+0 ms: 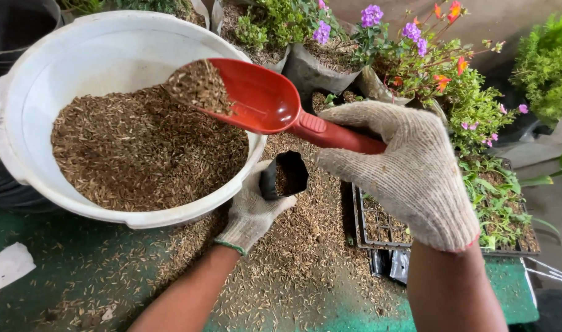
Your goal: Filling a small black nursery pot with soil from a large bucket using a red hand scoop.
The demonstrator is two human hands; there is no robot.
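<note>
Head view: our right hand (410, 175), in a cream knitted work glove, is curled tight around the handle of a red plastic scoop (265, 101). We see the scoop's bowl raised over the rim of a large white plastic tub (23, 92), with a heap of brown husk-like potting mix (198, 86) piled at its tip. Our left hand (253, 209), gloved alike, closes its fingers on a small black nursery bag (285, 174), held open-mouthed just below the scoop and beside the tub's near rim. The tub holds more of the same mix, and loose husks lie scattered over the green floor (508, 289) beneath both hands. Beyond the right hand we note a black seedling tray (379, 227), then flowering plants (416, 55) in grey bags.
</note>
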